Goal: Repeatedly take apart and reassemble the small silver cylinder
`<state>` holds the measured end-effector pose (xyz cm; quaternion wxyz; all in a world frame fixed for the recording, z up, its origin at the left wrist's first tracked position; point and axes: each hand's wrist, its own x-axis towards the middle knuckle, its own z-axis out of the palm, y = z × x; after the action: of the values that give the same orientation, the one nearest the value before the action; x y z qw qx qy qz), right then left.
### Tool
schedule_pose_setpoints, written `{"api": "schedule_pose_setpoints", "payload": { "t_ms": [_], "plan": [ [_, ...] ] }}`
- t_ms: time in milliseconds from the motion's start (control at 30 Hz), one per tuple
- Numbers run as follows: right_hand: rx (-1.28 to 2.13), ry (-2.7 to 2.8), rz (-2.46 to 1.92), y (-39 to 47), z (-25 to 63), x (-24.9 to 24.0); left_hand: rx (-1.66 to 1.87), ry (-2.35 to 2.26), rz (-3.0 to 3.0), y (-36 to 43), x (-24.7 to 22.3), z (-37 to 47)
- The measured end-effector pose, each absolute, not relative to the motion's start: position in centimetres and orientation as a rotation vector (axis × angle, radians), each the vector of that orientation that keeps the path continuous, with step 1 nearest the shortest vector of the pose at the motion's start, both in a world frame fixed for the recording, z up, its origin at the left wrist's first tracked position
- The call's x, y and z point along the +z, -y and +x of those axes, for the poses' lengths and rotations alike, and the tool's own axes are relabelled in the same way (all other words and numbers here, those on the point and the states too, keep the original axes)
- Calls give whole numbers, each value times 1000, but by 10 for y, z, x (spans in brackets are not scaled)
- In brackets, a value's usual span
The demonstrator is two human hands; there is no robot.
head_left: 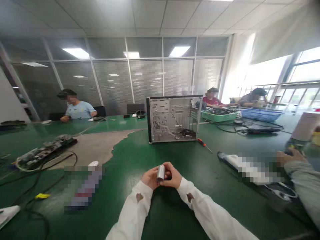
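Between my two hands is a small silver metal cylinder, tilted with one end toward me, above the green tabletop. My left hand closes on its left side, and my right hand grips it from the right with thumb and fingers. A small dark part shows by the right fingers, too small to make out. Beyond the hands stands an open computer case, its bare metal bays and loose cables visible. Beside its lower right corner lies a screwdriver with an orange and black handle.
Left are a circuit assembly, black cables and a blurred-out flat object. A white power strip-like object lies right, near another person's hand. Green and blue baskets stand farther back. Several people sit around.
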<state>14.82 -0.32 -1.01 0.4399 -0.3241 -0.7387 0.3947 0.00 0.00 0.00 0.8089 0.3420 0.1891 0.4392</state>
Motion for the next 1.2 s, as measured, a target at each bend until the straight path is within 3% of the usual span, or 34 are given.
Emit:
{"api": "schedule_pose_setpoints", "payload": {
  "t_ms": [267,600,1200],
  "plan": [
    [928,1774,-967,6,146,-7,894,-643,757,3,6,10],
    [546,1818,-1134,4,149,-4,1052,-1123,1084,-1,-7,16],
    [858,1845,-954,4,152,-2,999,-911,718,6,12,7]
  ]
}}
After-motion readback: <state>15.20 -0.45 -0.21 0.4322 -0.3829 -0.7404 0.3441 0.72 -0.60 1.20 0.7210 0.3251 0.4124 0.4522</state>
